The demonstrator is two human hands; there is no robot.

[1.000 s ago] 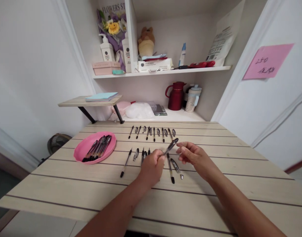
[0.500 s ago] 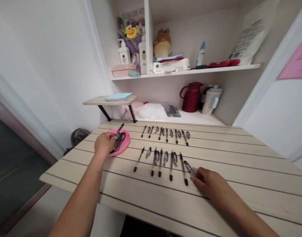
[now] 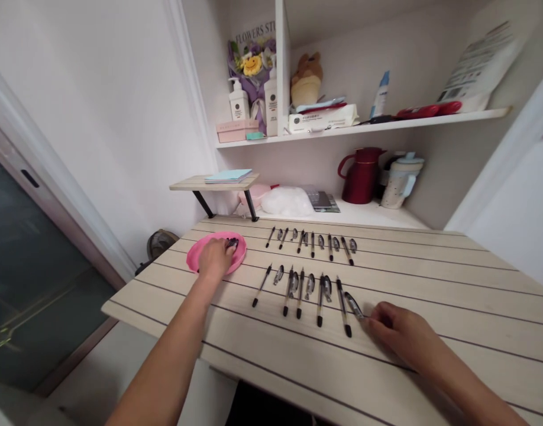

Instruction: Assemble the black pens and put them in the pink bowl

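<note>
Two rows of pens [image 3: 320,300] across the worktop [image 3: 271,349], my left hand [image 3: 215,257] over the pink dish [image 3: 193,258] to their left, grip hidden, my right hand [image 3: 398,323] curled at the near row's rightmost cap [image 3: 353,305], whether pinching it unclear.

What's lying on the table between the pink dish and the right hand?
The nearer row: five pens with loose caps beside them, in the head view.

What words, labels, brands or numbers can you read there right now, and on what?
"FLOWERS STU", on the backing behind the flowers, cut off by the shelf divider.
Too small or blurred to read: print on the two white bottles, pink box, white packet, blue-capped bottle and white bag.
Pens: no readable print.
</note>
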